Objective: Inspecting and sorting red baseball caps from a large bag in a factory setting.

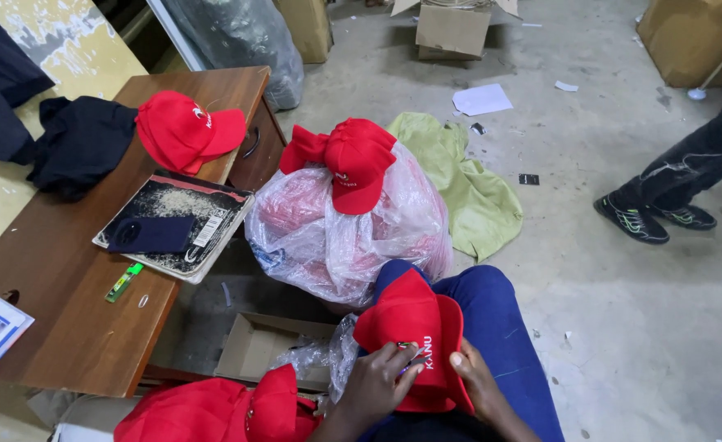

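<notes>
Down near the person's lap, both hands work on one red cap (414, 327) that lies on the blue trouser leg (500, 327). The left hand (377, 381) has its fingers curled together, pinching the cap's front edge; the right hand (475, 381) presses flat against the cap's right side, thumb up on the cloth. Whether anything small sits between the left fingers, I cannot tell.

Just left of the hands lies a heap of red caps (213, 409), touching a crumpled bit of clear plastic (320, 352). Behind that sits an open cardboard box (254, 344) on the floor.

A little farther, in the middle, stands a bulging clear plastic bag (336, 237) full of red things, with two more red caps (353, 160) perched on top. A green cloth (475, 196) lies to its right.

On the left runs a brown wooden desk (66, 303), bearing a green lighter (122, 282), a worn notebook (181, 221) with a dark pouch (150, 235) on it, another red cap (185, 131) and a dark garment (78, 143).

Far right, another person's dark shoes (651, 219) stand on the concrete; cardboard boxes (451, 29) sit at the far side.
</notes>
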